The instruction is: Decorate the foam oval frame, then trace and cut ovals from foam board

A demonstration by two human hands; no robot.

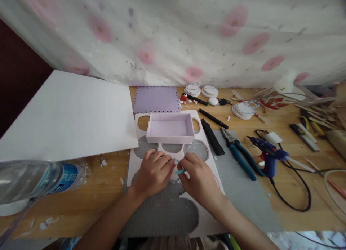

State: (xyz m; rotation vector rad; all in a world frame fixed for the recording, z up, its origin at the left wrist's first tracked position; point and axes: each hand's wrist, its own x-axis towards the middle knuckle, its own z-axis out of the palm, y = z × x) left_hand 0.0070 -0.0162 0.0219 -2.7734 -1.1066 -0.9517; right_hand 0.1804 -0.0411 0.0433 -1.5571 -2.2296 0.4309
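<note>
Head view, nearest first: my left hand (152, 172) presses down on the white foam sheet (213, 221), fingers curled loosely over a narrow strip of it, bearing on it rather than gripping. Just beside it, my right hand (198, 179) pinches a small teal-handled knife (180, 171), its tip meeting the sheet between the two hands. That sheet, already full of round cut-outs, lies on a grey cutting mat (243, 196) at the near middle of the wooden table (108, 185).

I judge the step in hand to be trimming a small piece out of the sheet. The next move seems to call for a short, steady pull of the blade while the left fingers stay clear of its path and keep the foam from sliding.

Left and near, a water bottle (40, 179) lies on its side. Right of the mat sit blue-handled pliers (239, 152) and a blue glue gun (267, 154). Further off, a lilac open box (170, 127) rests on the sheet's far end, a lilac square panel (156, 99) lies beyond it, and a big white board (67, 115) lies far left.
</note>
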